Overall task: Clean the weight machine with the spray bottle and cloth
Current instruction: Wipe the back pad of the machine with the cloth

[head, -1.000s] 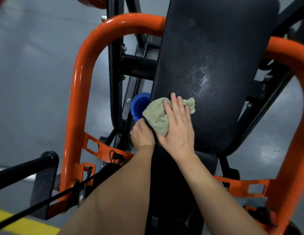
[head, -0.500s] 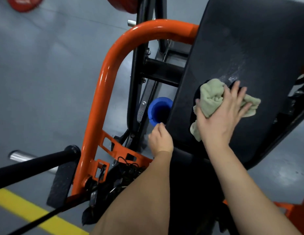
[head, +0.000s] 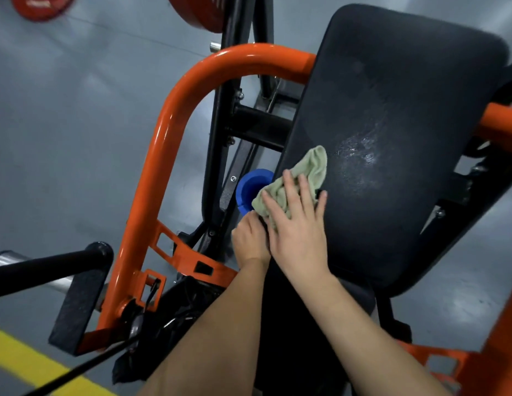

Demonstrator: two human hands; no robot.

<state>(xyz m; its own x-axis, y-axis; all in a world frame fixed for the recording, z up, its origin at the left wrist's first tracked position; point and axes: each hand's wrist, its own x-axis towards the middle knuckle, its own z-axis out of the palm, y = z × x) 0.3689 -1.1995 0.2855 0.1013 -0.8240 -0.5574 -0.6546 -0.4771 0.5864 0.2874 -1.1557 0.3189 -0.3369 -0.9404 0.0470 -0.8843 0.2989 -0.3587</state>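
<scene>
The soft, light cloth (head: 312,167) lies mid-frame on the black pad's (head: 406,95) left edge, pressed flat under the right grip's (head: 297,230) straight fingers. A spread palm should keep it from bunching. The left grip (head: 249,241) curls beside it; whether it holds anything, I cannot tell.

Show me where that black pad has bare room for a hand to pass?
Free: the top of the black padded backrest, above the wet sheen, and its lower right, beside the right hand. Crowded: the left edge, where the crumpled green cloth, left hand and blue plastic cup cluster.
</scene>
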